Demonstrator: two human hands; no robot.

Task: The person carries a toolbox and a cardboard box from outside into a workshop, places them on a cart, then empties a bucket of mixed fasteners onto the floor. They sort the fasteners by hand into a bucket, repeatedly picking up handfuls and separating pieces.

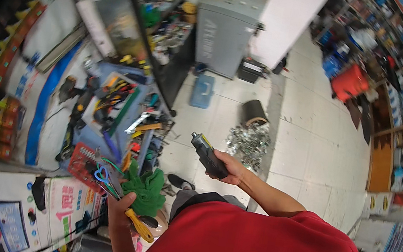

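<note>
The left hand (121, 208), a closed fist crowded with tools (112, 191) beside the workbench (136, 117)'s near edge, could let the yellow-handled screwdriver (140, 226) slip, the right hand (232, 168) wrapping a dark power tool (207, 155)

A person's right hand (232, 168) is gripping out ahead of the torso (246, 246), bare right forearm (271, 195) slanting inward; the left hand (121, 208) is gripping lower, fingers curling.
</note>
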